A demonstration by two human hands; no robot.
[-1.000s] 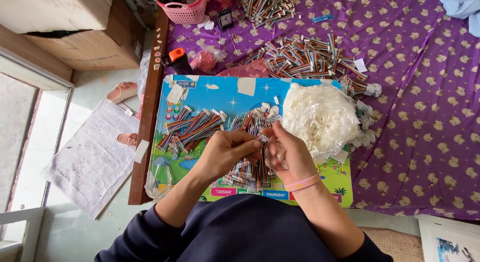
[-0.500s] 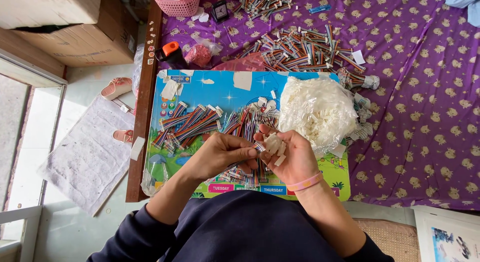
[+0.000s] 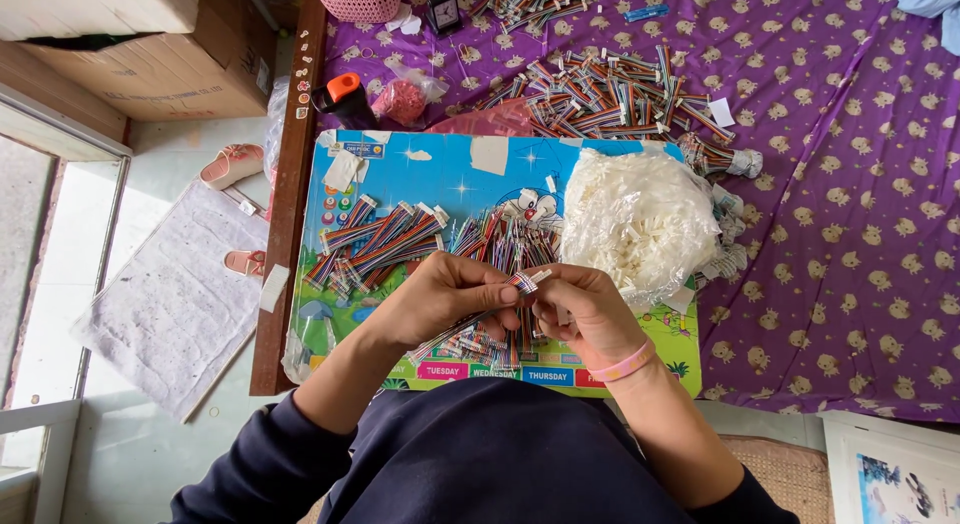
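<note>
You pinch a short rainbow ribbon cable (image 3: 524,281) between both hands, just above the colourful board (image 3: 450,174) across your lap. Your left hand (image 3: 440,299) is closed around the cable's length, thumb and forefinger clamped near its striped end; your right hand (image 3: 585,309), a pink band at the wrist, is curled shut on the same end from the other side, fingertips meeting the left's. Beneath the hands lies a loose heap of cables (image 3: 500,246), with a tidier bunch (image 3: 375,242) to its left. A clear bag of white connectors (image 3: 635,219) sits at the board's right edge. Beyond the board, more cables (image 3: 610,94) are scattered over the purple bedspread (image 3: 850,234). A cardboard box (image 3: 150,64) stands on the floor, far left.
</note>
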